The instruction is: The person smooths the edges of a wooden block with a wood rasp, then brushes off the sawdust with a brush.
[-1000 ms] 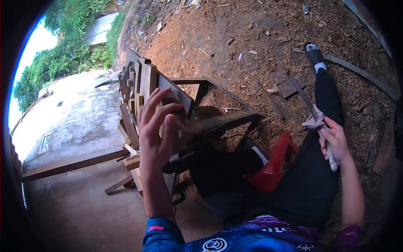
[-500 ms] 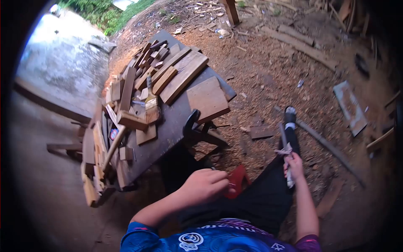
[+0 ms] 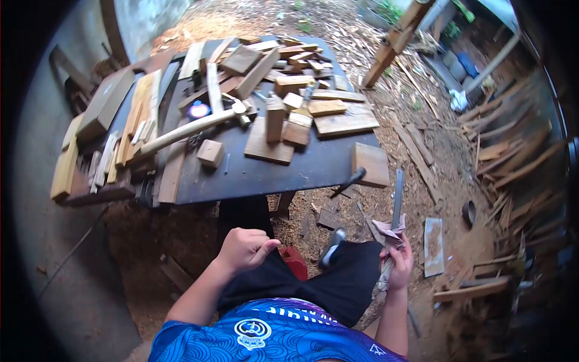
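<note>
Since the earlier frame, the metal bar [image 3: 398,199] has been brought nearer the table [image 3: 259,175]; it is now held upward just off the table's right corner, beside a flat wood block [image 3: 370,164]. Its cloth wrap [image 3: 391,232] is gripped by the closed fingers of the right hand [image 3: 399,262]. The left hand [image 3: 248,248] is curled nearly shut before the table's near edge, its grasp, if any, hidden. On the table, a hammer [image 3: 193,125] and wood offcuts [image 3: 325,107] are spread.
</note>
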The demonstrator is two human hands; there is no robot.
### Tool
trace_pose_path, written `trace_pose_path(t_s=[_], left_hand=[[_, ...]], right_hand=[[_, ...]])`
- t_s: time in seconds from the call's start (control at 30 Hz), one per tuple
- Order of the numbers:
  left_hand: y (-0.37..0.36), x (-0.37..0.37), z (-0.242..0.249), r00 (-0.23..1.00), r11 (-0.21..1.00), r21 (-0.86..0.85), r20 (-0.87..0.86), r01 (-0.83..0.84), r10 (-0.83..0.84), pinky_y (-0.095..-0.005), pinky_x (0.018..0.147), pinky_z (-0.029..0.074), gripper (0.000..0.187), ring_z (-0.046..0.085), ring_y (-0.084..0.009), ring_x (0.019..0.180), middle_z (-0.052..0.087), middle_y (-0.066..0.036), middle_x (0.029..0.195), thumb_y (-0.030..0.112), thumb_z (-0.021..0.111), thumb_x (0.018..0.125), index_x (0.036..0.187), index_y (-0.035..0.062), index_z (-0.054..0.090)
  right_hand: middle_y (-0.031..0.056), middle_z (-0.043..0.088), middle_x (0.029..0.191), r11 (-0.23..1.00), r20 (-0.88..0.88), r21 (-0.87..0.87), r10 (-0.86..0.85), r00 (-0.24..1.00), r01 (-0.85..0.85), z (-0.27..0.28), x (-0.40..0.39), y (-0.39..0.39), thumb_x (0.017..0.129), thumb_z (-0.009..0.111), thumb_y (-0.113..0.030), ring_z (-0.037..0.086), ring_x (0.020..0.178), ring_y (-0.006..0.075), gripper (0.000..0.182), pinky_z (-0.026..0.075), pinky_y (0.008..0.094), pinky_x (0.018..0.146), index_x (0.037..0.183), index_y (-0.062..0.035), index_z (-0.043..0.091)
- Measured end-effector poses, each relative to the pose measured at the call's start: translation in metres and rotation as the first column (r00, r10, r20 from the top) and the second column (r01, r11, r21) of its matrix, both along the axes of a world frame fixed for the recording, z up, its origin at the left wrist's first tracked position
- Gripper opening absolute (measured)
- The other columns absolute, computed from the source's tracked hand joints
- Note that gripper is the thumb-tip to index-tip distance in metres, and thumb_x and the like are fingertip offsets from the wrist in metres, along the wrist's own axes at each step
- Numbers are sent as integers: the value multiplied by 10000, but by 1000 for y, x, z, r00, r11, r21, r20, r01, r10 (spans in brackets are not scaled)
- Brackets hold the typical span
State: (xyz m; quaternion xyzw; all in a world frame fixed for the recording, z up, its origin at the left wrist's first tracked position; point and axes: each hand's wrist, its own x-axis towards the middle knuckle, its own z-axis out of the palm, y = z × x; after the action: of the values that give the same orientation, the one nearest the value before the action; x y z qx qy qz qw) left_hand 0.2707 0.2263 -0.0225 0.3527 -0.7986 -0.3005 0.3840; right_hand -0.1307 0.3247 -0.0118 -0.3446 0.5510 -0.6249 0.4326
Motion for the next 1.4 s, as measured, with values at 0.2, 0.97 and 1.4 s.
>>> trace_pose_path(t_s=[0.2,0.97,1.4], left_hand=[[-32,17,27,988,987,-53,6,-151,151,-433,482,402,507,533,-318,508,459,-111,580,317,702,985,593,61,507],[-135,106,20,434,494,-110,342,-862,834,-435,866,560,155,696,-322,977,707,-86,1001,173,742,919,1056,112,778],[-133,94,33,450,483,-99,239,-870,860,-444,825,566,109,708,-355,935,721,-120,996,146,715,934,1012,80,755]], right_hand=[[141,723,1165,985,-311,-19,158,937,-172,65,65,-90,940,657,-26,704,970,167,603,559,312,866,1514,60,491],[164,704,1213,899,-977,-71,24,211,-432,43,102,-213,885,654,3,634,1179,382,293,494,460,1052,1168,-10,731],[121,722,1048,883,-966,-131,-11,260,-452,35,95,-216,820,666,21,646,1100,365,251,510,447,987,1047,-39,755]])
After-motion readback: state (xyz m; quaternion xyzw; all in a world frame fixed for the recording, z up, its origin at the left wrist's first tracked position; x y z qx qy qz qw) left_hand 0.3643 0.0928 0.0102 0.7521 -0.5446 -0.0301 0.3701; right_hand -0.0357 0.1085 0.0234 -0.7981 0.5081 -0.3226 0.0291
